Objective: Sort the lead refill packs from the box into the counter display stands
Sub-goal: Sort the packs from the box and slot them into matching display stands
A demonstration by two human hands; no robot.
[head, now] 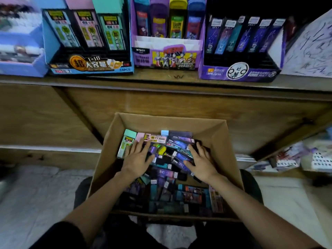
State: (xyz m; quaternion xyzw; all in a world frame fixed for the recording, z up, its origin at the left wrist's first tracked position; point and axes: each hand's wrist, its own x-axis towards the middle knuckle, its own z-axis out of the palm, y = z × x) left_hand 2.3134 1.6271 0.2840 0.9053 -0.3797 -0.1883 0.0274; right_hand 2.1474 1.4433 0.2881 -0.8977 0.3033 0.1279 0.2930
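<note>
The lead refill packs (179,157) lie in a loose, jumbled heap inside an open cardboard box (221,139) near the person. They are slim, flat rectangular cases. Most are dark purple, blue or teal with small white labels. At the far left of the heap are a mint-capped pack (125,142) and a pink pack (154,138) with yellow printing.

The left hand (138,157) rests palm down on the left of the heap with its fingers spread straight and gripping nothing. The right hand (201,162) lies the same way on the right of the heap, flat with splayed fingers and holding nothing.

Beyond the box, on the wooden counter (161,78), stand three displays:
- At the left, a blue stand (89,67) holds blue, pink and mint packs.
- In the middle, a purple hero-printed stand (167,58) holds blue, purple and yellow packs.
- At the right, a dark purple stand (239,72) holds a row of constellation-patterned packs.
</note>
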